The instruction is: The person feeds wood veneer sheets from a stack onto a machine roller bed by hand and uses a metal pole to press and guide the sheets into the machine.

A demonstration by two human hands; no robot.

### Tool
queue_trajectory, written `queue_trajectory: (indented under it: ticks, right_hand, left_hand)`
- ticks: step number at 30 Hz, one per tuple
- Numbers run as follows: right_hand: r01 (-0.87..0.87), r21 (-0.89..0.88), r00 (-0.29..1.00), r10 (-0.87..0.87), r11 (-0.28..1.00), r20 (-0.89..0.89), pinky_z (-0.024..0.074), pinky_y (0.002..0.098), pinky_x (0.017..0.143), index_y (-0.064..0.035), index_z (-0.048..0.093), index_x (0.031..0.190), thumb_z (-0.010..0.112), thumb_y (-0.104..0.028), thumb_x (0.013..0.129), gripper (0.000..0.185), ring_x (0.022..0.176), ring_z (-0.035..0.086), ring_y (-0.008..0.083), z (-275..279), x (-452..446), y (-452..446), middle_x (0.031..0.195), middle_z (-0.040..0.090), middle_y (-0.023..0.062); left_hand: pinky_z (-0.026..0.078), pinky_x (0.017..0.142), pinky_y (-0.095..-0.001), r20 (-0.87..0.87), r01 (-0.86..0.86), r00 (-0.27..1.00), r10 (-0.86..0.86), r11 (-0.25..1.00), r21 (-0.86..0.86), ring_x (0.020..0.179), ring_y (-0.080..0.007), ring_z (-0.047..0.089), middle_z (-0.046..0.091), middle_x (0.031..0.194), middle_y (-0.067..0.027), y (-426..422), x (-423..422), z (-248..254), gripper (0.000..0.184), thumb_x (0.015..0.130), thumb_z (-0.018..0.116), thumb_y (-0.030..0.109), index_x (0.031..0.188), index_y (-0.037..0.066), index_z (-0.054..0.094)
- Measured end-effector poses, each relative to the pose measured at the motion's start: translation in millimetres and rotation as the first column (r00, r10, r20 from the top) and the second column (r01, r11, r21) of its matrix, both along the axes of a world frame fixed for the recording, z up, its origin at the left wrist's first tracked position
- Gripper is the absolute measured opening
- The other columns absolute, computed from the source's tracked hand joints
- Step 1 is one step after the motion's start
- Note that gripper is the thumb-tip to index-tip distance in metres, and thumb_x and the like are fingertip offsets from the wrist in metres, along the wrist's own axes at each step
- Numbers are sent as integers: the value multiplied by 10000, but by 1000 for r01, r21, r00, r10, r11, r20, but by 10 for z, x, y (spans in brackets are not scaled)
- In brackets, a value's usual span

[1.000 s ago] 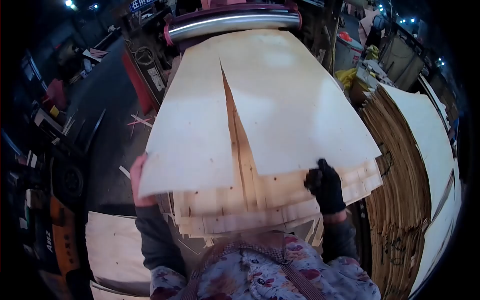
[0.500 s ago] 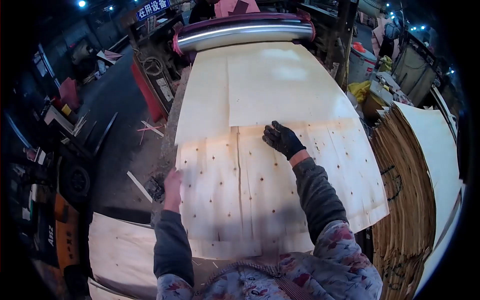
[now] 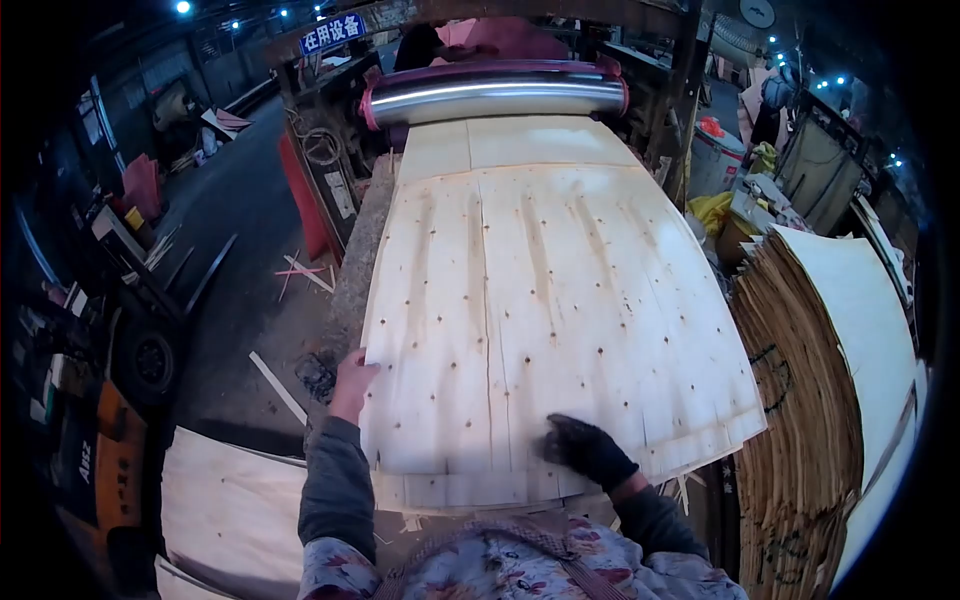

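Note:
A large pale wood veneer sheet (image 3: 560, 300) with dark knot spots and a lengthwise split lies before me, reaching toward a shiny metal roller (image 3: 490, 97). A plainer veneer sheet (image 3: 540, 140) shows between its far edge and the roller. At the left edge, the fingertips of my bare left hand (image 3: 352, 385) close over the spotted sheet's rim; the underside of the grip is hidden. My right hand (image 3: 590, 452), in a black glove, is over the near part of the sheet, fingers extended leftward and somewhat blurred, holding nothing. Whether it touches the wood is unclear.
To the right stands a tall stack of veneer (image 3: 800, 390). More sheets (image 3: 235, 500) lie low at the left, beside an orange vehicle (image 3: 120, 455). Wood strips (image 3: 278, 388) litter the floor. Behind the roller, a person's dark sleeve (image 3: 420, 46) is partly visible.
The spotted sheet extends closer to the roller, and less of the plainer sheet shows. My right hand has come back toward my body. My left hand stays at the left edge.

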State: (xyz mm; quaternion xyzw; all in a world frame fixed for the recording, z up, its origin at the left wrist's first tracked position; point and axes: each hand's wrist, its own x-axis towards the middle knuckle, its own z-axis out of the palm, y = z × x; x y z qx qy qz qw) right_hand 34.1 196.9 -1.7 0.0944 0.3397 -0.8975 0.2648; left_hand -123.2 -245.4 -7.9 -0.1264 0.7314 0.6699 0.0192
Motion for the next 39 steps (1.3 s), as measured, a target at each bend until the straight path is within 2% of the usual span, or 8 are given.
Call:
queue_trajectory:
  ticks: [7,14,17,19,23,27,35,39]
  right_hand:
    - [-65,184,977,25,981,212,479,443,888,28,520,1189,428,-248,976,361,985,601,327,53,766,184,1110,613,181]
    - [262,-94,953,-242,960,181,475,418,808,-73,589,884,490,-314,951,269,821,582,206,52,817,-13,847,609,33]
    - [261,-247,961,-226,933,160,486,386,698,-83,568,799,510,-285,949,258,719,581,190,157,763,22,745,583,24]
    - [238,134,968,-247,962,52,507,365,646,-64,594,880,529,-265,938,218,713,613,227,187,664,136,779,610,61]
    - [226,339,972,-236,913,-12,504,309,578,-31,614,891,567,-286,923,262,654,615,186,297,382,87,698,591,69]
    - [269,20,961,-267,963,-66,489,368,616,-101,566,801,591,-314,907,239,627,543,172,180,-738,71,697,552,32]
    - [129,-183,958,-170,975,-232,522,429,822,-26,570,994,553,-269,926,253,856,622,282,26,-2577,103,944,624,110]
    - [101,-99,985,-114,990,-131,509,443,875,-32,564,1103,561,-217,913,265,977,615,308,-139,-2235,-39,1087,622,155]
  left_hand:
    - [516,841,-337,-16,122,992,-123,935,332,964,-238,622,610,1112,-152,-51,38,778,479,783,454,-127,1253,-38,482]
    - [519,882,-399,-36,163,986,-164,884,438,1004,-311,622,577,1164,-216,-135,30,1264,488,801,423,-118,1287,-75,410]
    - [522,880,-398,1,141,987,-160,869,474,1018,-314,616,564,1183,-227,-150,26,1293,495,800,419,-119,1293,-72,406]
    - [525,877,-393,44,110,989,-143,894,434,1015,-308,616,563,1181,-223,-115,-15,1264,493,810,423,-111,1301,-71,395]
    - [530,864,-379,37,130,986,-159,899,418,991,-288,618,566,1165,-200,-333,-149,512,489,847,441,-76,1329,-64,359]
    - [529,826,-379,132,-24,991,-32,918,397,965,-260,621,576,1148,-175,-197,-298,443,516,857,473,-52,1356,-26,346]
    - [461,929,-390,183,70,983,8,905,-419,1087,-325,561,478,1293,-252,113,383,-380,701,819,631,183,1372,-79,290]
    - [186,1127,-388,103,159,987,-121,719,-677,1367,-366,220,255,1444,-277,338,579,-396,738,847,594,290,1366,-116,263]
